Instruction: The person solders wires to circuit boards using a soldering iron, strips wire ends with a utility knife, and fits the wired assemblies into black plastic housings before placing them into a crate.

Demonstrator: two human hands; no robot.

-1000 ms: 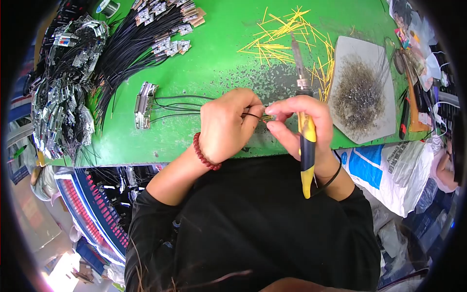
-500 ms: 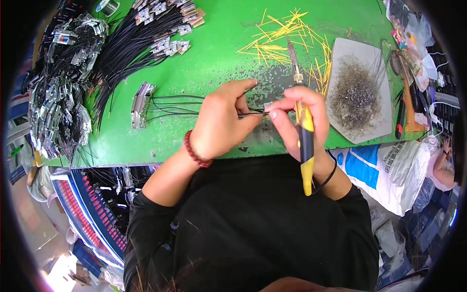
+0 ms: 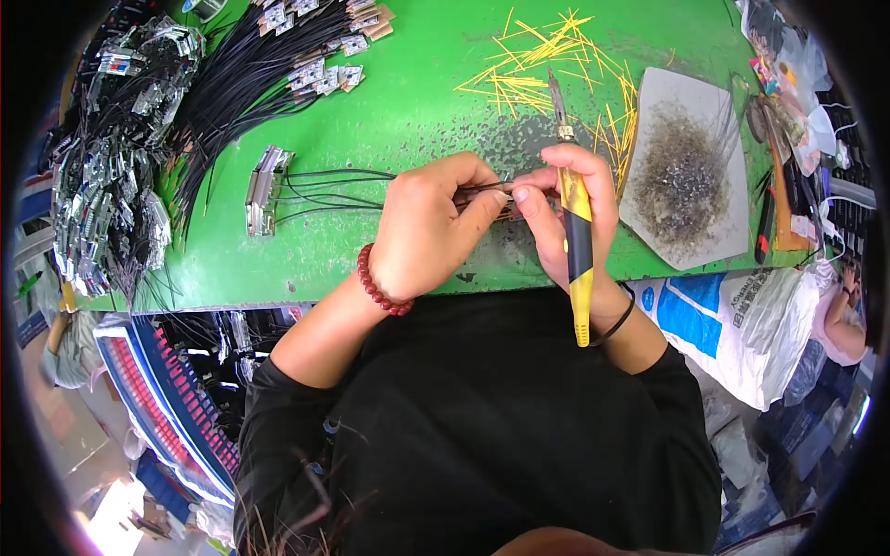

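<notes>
My left hand (image 3: 428,215) is closed, thumb and forefinger pinching several thin black wires (image 3: 338,173). These run left to a small stack of silvery metal-cased parts (image 3: 266,190) lying on the green tabletop. In my right hand (image 3: 582,208) is a yellow-and-black soldering iron (image 3: 578,241), its dark tip pointing away from me above the table. The thumb and a finger of that hand also meet at the wire ends, close to my left fingertips. What exactly they pinch there is too small to make out.
Short yellow wire-like pieces (image 3: 519,91) lie scattered beyond my hands. A grey board (image 3: 691,232) with dark, speckled residue sits at the right. Bundled black cables (image 3: 232,88) and piled metal-cased parts (image 3: 111,213) fill the left. A solder spool (image 3: 206,7) stands at the back left.
My left forefinger, stretched out before, has curled in to pinch near the wire ends. My right hand and the soldering iron have shifted slightly away from me.
</notes>
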